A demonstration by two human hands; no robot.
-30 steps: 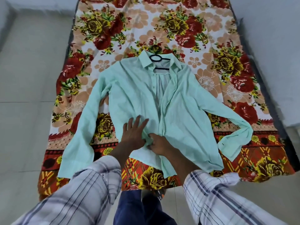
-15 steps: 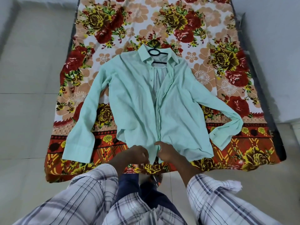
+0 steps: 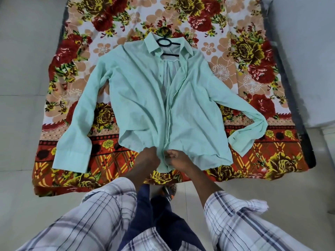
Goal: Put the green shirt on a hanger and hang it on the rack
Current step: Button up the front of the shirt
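Observation:
The light green shirt lies flat on a floral bedsheet, front up, sleeves spread to both sides. A black hanger sits inside the collar, its hook poking out past the neck. My left hand and my right hand meet at the bottom hem, each pinching one edge of the front placket. The upper part of the front stands apart, showing the inside of the back panel. No rack is in view.
The mattress lies on a pale tiled floor, with a wall on the right. My plaid sleeves and dark trousers fill the bottom of the view. A foot in a sandal stands at the mattress edge.
Both hands slid down the shirt front from mid-chest to the bottom hem and closed on the placket edges. The view pulled back a little from the mattress.

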